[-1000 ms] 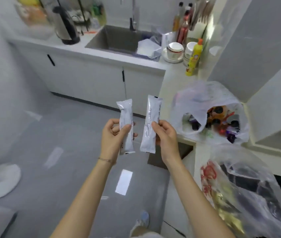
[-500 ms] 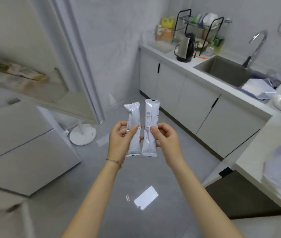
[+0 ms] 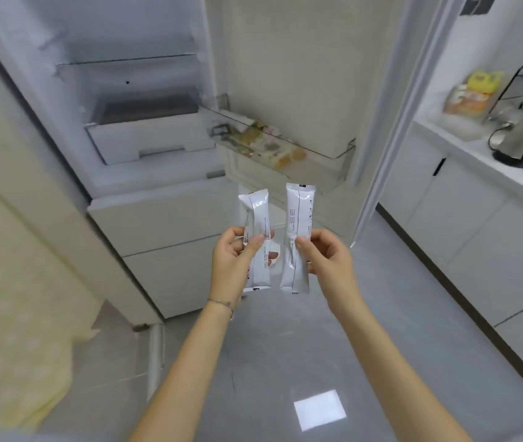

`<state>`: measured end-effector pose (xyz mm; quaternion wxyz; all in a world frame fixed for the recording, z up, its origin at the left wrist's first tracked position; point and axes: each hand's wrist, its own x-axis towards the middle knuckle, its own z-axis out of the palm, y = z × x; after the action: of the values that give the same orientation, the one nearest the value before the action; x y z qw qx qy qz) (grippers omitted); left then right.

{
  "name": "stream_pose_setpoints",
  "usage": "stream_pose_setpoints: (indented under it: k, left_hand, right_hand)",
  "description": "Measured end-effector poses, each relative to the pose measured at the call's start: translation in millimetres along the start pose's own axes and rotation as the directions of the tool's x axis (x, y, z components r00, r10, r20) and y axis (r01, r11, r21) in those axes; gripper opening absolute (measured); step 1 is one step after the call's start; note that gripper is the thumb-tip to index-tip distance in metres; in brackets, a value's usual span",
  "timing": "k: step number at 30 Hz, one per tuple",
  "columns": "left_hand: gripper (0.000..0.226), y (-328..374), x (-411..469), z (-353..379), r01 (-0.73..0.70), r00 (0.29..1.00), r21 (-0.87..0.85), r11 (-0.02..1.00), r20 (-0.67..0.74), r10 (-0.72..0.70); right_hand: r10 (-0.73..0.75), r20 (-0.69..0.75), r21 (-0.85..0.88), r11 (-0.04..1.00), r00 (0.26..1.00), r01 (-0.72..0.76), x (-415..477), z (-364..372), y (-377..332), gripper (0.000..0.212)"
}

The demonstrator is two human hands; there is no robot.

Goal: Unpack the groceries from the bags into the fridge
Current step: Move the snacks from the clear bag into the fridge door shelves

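Note:
Two long white sealed packets are held upright side by side in front of me. My left hand (image 3: pixel 233 258) grips the left packet (image 3: pixel 258 266) around its middle. My right hand (image 3: pixel 325 256) pinches the right packet (image 3: pixel 296 224) at its middle. Straight ahead the fridge (image 3: pixel 145 154) stands with its upper door (image 3: pixel 295 74) swung open to the right. Inside I see a white drawer (image 3: pixel 145 141) and a shelf above it. The door shelf (image 3: pixel 327 151) holds several yellowish packs. The grocery bags are out of view.
Closed fridge drawers (image 3: pixel 170 224) sit below the open compartment. A white counter (image 3: pixel 483 157) with a dark kettle (image 3: pixel 521 138), a wire rack and a clear box runs along the right, cabinets beneath. A pale yellow wall (image 3: pixel 8 250) is at left. Grey floor lies between.
The view has turned left from the counter and sink to face the open fridge. Both hands still hold the two packets upright, now slightly further apart.

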<state>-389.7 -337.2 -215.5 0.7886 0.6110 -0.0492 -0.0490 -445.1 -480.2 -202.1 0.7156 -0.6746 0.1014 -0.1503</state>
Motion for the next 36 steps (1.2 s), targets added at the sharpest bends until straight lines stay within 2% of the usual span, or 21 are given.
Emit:
stream_pose_setpoints:
  k: [5,15,19,28,31,36]
  left_hand:
    - [0.015,23,36,-40,-0.067,0.997,0.03,0.997,-0.03,0.068]
    - [0.009,81,139,-46,-0.259,0.962,0.035,0.965,-0.08,0.261]
    - [0.01,99,181,-36,-0.33,0.943,0.077,0.941,-0.012,0.332]
    - [0.019,123,263,-24,-0.344,0.927,-0.024,0.939,0.146,0.344]
    - [0.013,132,289,-22,-0.335,0.916,-0.072,0.939,0.208,0.343]
    - [0.016,149,335,-31,-0.311,0.876,-0.113,0.944,0.351,0.331]
  right_hand:
    - [-0.05,0.1,-0.055,0.997,0.994,0.056,33,51,-13,0.009]
    - [-0.294,0.204,-0.153,0.932,0.934,0.327,132,91,-74,0.009]
    - [-0.353,0.165,-0.178,0.908,0.921,0.379,169,91,-99,0.009]
    - [-0.347,0.02,-0.255,0.905,0.938,0.34,233,100,-115,0.009]
    - [-0.346,-0.049,-0.293,0.902,0.937,0.318,248,106,-115,0.01]
    - [-0.357,-0.204,-0.301,0.909,0.912,0.288,270,119,-114,0.009]
